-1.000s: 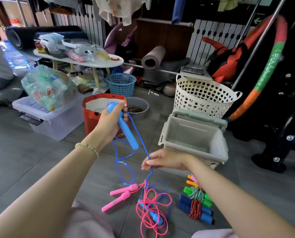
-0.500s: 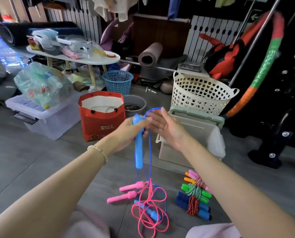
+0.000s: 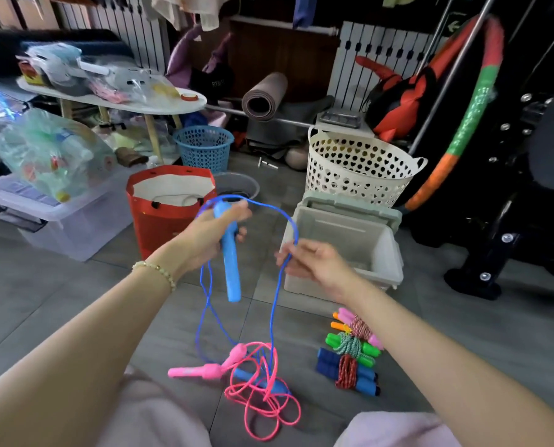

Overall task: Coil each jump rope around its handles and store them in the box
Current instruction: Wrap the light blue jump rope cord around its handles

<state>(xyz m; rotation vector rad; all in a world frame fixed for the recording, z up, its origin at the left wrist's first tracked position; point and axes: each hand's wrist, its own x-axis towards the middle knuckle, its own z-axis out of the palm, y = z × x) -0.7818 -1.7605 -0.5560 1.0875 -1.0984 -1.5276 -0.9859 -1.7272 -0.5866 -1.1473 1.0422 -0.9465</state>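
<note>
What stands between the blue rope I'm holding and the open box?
Nothing visible blocks the box; it stands open just beyond the right hand. But the blue rope's second handle lies on the floor under loops of the pink rope, so it may snag.

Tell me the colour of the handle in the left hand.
The handle is light blue; head view.

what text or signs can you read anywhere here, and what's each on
"FIT", white on the black bag; later letters blurred.
Green sign: a white arrow, no legible words.
Label on the clear bin lid: too blurred to read.
Print on the red bag: too small to read.
</note>
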